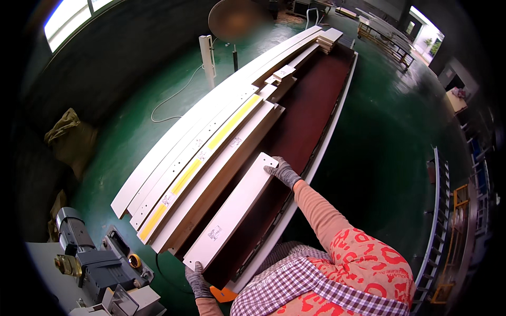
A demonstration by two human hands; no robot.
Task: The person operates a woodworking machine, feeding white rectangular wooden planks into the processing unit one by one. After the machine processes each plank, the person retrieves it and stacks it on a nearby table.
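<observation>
A white board stack (pixel 232 210), a long piece with a small label near its near end, lies on the dark red tabletop in front of me. At its near left end my left hand (pixel 197 282), in a grey glove, has its fingers wrapped over the corner. Round the far right end curls my right hand (pixel 284 173), also gloved in grey, gripping the edge. The undersides of both hands are hidden. Just left of this piece stand longer stacks of white boards (pixel 253 129), with yellow strips (pixel 185 177) on one.
The long table (pixel 311 118) runs away from me. At lower left sits a motor-driven machine (pixel 100 268). A white post (pixel 207 60) with a cable stands beyond the boards. A metal ladder-like frame (pixel 436 221) is at right, a wheeled rack (pixel 387 42) far off.
</observation>
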